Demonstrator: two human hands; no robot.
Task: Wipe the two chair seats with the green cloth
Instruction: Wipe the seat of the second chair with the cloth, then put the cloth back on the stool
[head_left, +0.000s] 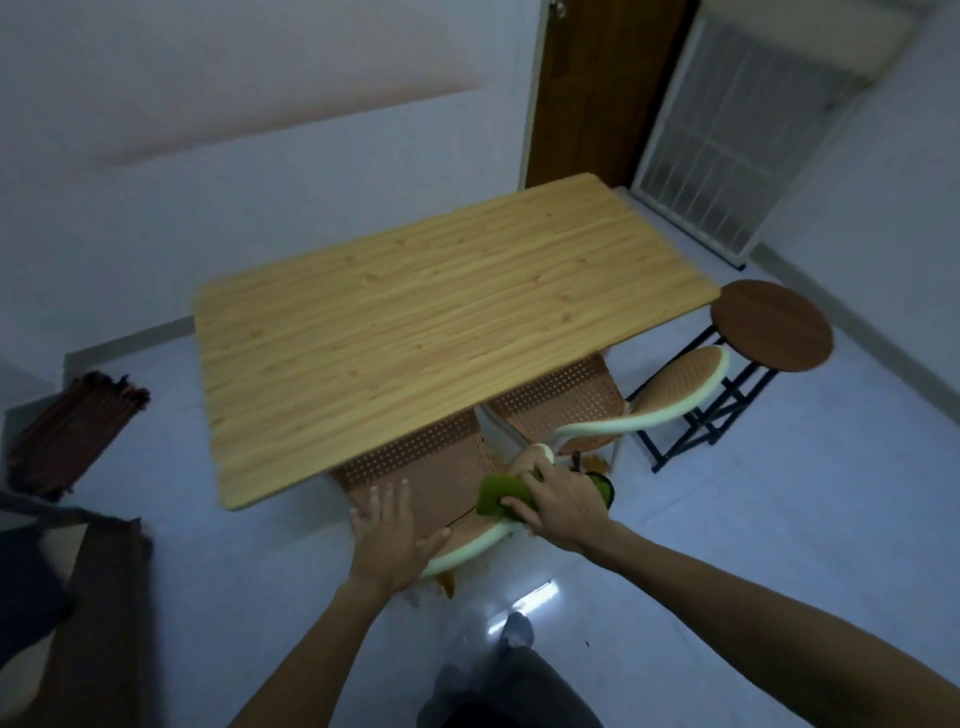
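A long light-wood rectangular desk covers most of two perforated brown plastic chairs with cream rims, the nearer chair and the farther chair, both tucked under its near edge. The left hand lies open and flat on the nearer seat, steadying it. The right hand is closed around a bunched green cloth at that seat's right edge. The cloth looks soft and light; a gathered fistful should grip it best.
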